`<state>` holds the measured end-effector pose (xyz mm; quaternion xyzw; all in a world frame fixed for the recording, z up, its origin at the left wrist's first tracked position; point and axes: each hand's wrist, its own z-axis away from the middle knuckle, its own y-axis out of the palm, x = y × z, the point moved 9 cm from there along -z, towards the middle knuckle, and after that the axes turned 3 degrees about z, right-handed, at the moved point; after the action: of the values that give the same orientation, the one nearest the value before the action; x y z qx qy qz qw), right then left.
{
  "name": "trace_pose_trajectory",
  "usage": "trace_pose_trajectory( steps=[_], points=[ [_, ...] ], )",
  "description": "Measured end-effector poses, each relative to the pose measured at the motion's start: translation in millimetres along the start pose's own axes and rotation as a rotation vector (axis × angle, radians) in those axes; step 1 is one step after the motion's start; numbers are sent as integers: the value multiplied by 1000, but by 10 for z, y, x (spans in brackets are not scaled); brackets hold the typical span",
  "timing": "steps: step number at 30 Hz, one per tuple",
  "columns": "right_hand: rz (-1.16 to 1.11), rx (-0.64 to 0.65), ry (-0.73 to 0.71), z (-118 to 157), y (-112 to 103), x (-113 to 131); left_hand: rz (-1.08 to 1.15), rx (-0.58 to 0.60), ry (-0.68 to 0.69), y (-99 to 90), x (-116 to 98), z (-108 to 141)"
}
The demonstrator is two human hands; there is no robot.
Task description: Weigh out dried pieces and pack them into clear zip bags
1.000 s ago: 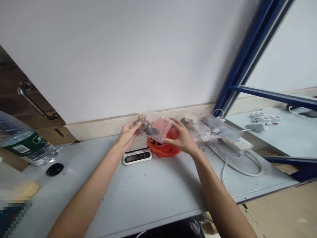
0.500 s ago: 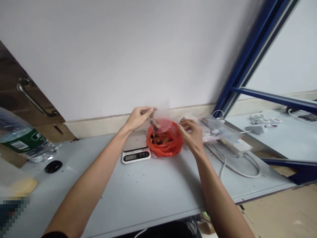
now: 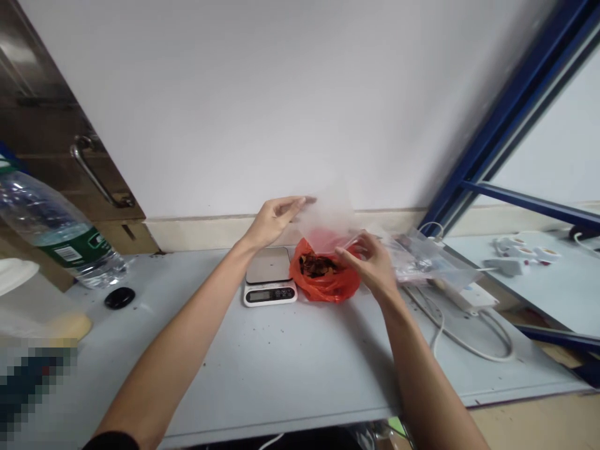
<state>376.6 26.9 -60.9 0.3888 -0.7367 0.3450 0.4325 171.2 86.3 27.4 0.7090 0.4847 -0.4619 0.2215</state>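
Note:
Between my two hands hangs a translucent plastic bag, held above the red plastic bag. My left hand pinches its left edge, fingertips partly behind it. At the lower right edge, my right hand grips it between thumb and fingers. Beneath, an open red plastic bag stands on the table with dark brown dried pieces inside. To the left of the red bag sits a white kitchen scale with a bare metal plate and a small display.
A large water bottle, a black oval object and a whitish container stand at the left. More clear bags, a white power strip and cables lie at the right. A blue metal frame rises behind them.
The translucent bag now hangs flatter and more spread out between my hands. The dark piece seen near my left fingers earlier no longer shows there. The view has shifted slightly left.

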Motion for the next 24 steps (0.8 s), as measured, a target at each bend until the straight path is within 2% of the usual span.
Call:
trace_pose_trajectory(
  steps=[4, 8, 10, 13, 18, 21, 24],
  points=[
    [-220, 164, 34, 46, 286, 108, 204, -126, -72, -274, 170, 184],
    [-269, 228, 17, 87, 603, 331, 266, -285, -152, -715, 369, 496],
    [-243, 231, -43, 99, 763, 490, 271, -382, -211, -986, 496, 706],
    [-219, 245, -114, 109, 1037, 680, 285, -455, -317, -1315, 707, 1032],
    [-246, 396, -130, 113, 1626, 762, 116, -534, -412, -1747, 954, 1438],
    [-181, 399, -308, 144, 1872, 877, -13, -604, -447, -1995, 1075, 1566],
    [79, 396, -634, 375, 2090, 1064, -191, -699, -455, -2264, 1116, 1660]
  ],
)
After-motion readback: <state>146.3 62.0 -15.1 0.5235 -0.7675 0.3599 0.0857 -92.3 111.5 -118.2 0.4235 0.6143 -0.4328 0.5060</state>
